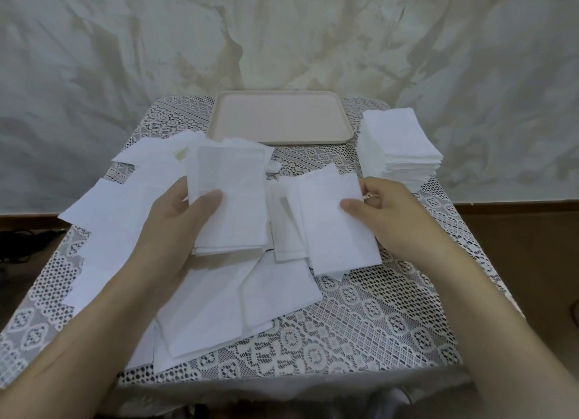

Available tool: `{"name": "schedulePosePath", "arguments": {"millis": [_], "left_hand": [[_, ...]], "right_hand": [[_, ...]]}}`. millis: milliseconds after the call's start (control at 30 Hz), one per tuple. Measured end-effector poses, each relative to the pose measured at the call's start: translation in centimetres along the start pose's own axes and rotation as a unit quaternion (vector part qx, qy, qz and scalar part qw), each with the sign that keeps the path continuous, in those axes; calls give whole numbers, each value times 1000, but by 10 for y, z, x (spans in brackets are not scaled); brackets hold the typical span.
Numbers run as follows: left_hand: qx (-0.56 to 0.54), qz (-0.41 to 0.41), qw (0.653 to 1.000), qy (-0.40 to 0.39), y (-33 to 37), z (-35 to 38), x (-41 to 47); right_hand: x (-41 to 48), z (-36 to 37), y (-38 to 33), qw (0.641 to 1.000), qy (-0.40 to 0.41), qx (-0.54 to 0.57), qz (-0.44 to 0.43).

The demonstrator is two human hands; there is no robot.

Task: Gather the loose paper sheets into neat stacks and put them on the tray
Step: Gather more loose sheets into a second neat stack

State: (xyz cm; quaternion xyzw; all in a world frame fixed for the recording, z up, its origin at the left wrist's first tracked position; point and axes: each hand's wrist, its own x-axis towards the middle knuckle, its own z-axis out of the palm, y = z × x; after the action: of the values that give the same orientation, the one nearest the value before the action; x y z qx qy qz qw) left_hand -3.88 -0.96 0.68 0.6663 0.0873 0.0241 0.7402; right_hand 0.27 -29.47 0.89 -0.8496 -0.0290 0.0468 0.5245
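Observation:
My left hand (175,221) grips a small stack of white sheets (232,199) above the table's middle, thumb on top. My right hand (385,215) pinches a single white sheet (335,227) by its right edge, just right of that stack. Several loose white sheets (219,309) lie scattered and overlapping across the left and middle of the table. A beige rectangular tray (219,127) sits at the far middle with nothing on it. A tall neat pile of white sheets (398,143) stands on the table to the right of the tray.
The table (376,324) wears a white lace cloth with a dark pattern showing through. A pale crumpled sheet hangs as a backdrop behind it. Brown floor shows to the right and left of the table.

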Motion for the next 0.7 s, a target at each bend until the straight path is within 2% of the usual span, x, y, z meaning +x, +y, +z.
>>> {"name": "schedulePosePath", "arguments": {"millis": [133, 333, 467, 700], "left_hand": [[7, 0, 1000, 0, -1, 0, 1], [13, 0, 1000, -3, -1, -1, 2], [9, -2, 1000, -1, 0, -1, 1], [9, -13, 1000, -5, 0, -2, 0]], "right_hand": [[11, 14, 3, 995, 61, -82, 11], [16, 26, -7, 982, 20, -183, 49], [17, 28, -5, 982, 11, -181, 48], [15, 21, -5, 996, 33, -84, -17]]}}
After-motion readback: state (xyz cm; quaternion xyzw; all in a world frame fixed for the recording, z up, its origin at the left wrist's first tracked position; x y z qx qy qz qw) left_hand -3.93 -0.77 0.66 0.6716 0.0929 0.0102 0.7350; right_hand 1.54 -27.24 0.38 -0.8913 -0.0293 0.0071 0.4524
